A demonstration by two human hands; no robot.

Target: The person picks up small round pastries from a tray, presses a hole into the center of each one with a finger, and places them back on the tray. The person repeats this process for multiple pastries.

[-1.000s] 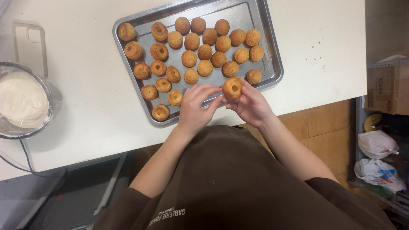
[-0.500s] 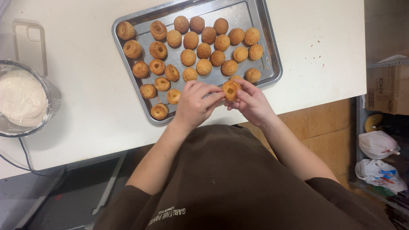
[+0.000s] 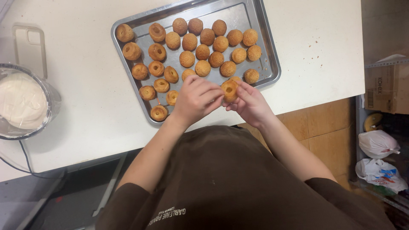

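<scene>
1. Since 0.5 s ago: hardly any shift; both hands stay at the tray's near edge w/ the same puff between them, hole now turned a bit more toward the camera.
2. Left hand (image 3: 195, 99): fingers curled together, tips pressing the left side of the held pastry puff (image 3: 229, 90).
3. Right hand (image 3: 250, 103): fingers bent, thumb and fingertips clamped on the puff's right side and underside.
4. Puff: round, golden-brown, w/ a hole in its face; held just above the near rim of the metal baking tray (image 3: 267, 47), over the white counter (image 3: 324, 51).
5. Tray holds approx. two dozen more puffs (image 3: 203, 51); those on the left show holes, those on the right look whole.
6. Far left: clear bowl of white cream (image 3: 22, 102), a phone (image 3: 30, 47) lying just behind it.
</scene>
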